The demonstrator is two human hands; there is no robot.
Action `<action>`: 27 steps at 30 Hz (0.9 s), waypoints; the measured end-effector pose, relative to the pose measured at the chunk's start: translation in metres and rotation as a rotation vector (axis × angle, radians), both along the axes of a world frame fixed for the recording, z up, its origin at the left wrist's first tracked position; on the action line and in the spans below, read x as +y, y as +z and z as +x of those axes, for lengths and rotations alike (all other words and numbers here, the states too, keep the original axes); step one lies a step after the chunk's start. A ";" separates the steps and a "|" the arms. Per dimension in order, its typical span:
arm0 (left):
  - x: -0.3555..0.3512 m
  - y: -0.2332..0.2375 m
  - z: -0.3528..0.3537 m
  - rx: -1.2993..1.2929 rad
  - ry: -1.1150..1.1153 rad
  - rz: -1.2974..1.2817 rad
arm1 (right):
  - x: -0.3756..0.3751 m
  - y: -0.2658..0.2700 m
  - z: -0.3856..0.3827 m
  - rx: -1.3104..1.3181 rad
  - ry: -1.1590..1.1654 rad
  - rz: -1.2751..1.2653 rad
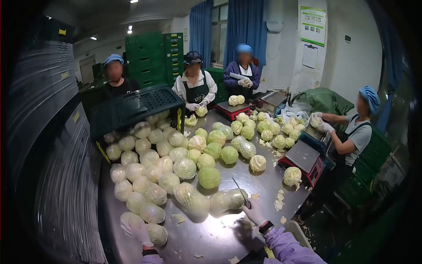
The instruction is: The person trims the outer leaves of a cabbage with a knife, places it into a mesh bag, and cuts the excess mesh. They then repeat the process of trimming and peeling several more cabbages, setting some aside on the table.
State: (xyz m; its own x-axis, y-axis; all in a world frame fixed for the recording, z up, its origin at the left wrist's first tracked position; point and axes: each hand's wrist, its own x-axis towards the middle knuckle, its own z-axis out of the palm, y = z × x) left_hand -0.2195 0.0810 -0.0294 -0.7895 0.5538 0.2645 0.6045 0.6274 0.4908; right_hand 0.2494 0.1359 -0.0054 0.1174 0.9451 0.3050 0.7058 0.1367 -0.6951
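My right hand [254, 212], in a white glove, grips a knife [240, 189] whose blade points up toward a wrapped cabbage [225, 201] lying on the steel table [220, 237]. My left hand [140, 232], also gloved, rests on a wrapped cabbage [130, 219] at the table's near left, beside another wrapped cabbage [157, 233]. Several more pale cabbages, many in clear film, lie heaped across the table in front of me.
A person at the far left tips a dark green crate [136, 108] spilling cabbages onto the table. Two people stand at the far end by a red scale [233, 109]. A person on the right works beside another red scale [303, 160]. Leaf scraps [278, 203] litter the right edge.
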 end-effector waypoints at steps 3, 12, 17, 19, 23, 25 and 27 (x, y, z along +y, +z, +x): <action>-0.003 -0.027 -0.011 0.110 0.000 0.174 | 0.048 0.001 -0.011 0.095 -0.024 0.185; -0.007 -0.045 -0.036 -0.007 0.057 0.320 | 0.065 -0.053 -0.040 -0.301 -0.012 0.199; -0.007 -0.046 -0.037 -0.030 0.067 0.296 | 0.065 -0.058 -0.030 -0.152 0.008 0.234; -0.007 -0.047 -0.038 -0.044 0.045 0.309 | 0.062 -0.059 -0.030 -0.162 0.027 0.251; -0.005 -0.042 -0.033 -0.037 0.046 0.310 | 0.062 -0.059 -0.029 -0.165 0.028 0.256; -0.006 -0.041 -0.033 -0.034 0.073 0.251 | 0.063 -0.064 -0.028 -0.119 0.041 0.225; -0.007 -0.037 -0.030 -0.047 0.078 0.240 | 0.063 -0.067 -0.025 -0.119 0.061 0.227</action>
State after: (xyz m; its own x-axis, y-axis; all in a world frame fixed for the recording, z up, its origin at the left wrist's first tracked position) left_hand -0.2497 0.0736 -0.0664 -0.8418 0.4166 0.3432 0.5321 0.5337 0.6573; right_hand 0.2240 0.1989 -0.0726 0.0127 0.8553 0.5180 0.7665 0.3243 -0.5543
